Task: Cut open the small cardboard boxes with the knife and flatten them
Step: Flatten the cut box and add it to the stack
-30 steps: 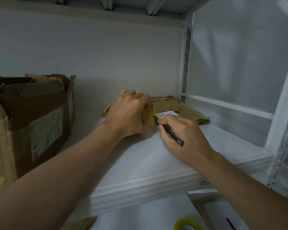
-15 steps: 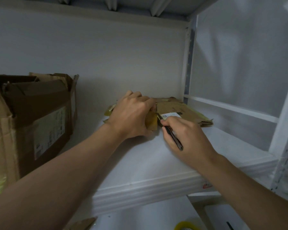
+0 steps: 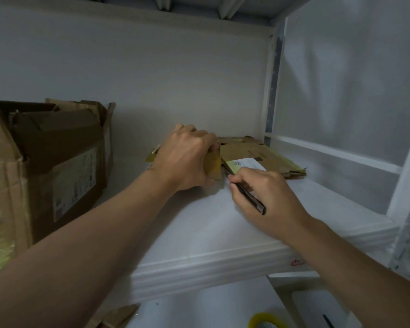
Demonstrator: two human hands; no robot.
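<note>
On the white shelf (image 3: 199, 221) a small brown cardboard box (image 3: 213, 165) stands at the back, held from the left by my left hand (image 3: 187, 159), whose fingers curl over its top. My right hand (image 3: 265, 197) grips a slim dark knife (image 3: 250, 197) like a pen. Its tip is at the box's lower right edge; the blade itself is hidden. Right behind lies a pile of flattened cardboard (image 3: 260, 157) with a white label (image 3: 244, 164) on it.
A large open cardboard box (image 3: 57, 166) with a shipping label fills the shelf's left end. A white upright post (image 3: 270, 91) and rail bound the right side. Below the shelf lie a yellow tape roll (image 3: 268, 320) and a cardboard scrap (image 3: 118, 316).
My right hand has drawn the knife a little down and toward me along the box's right edge. My left hand keeps its grip on the box.
</note>
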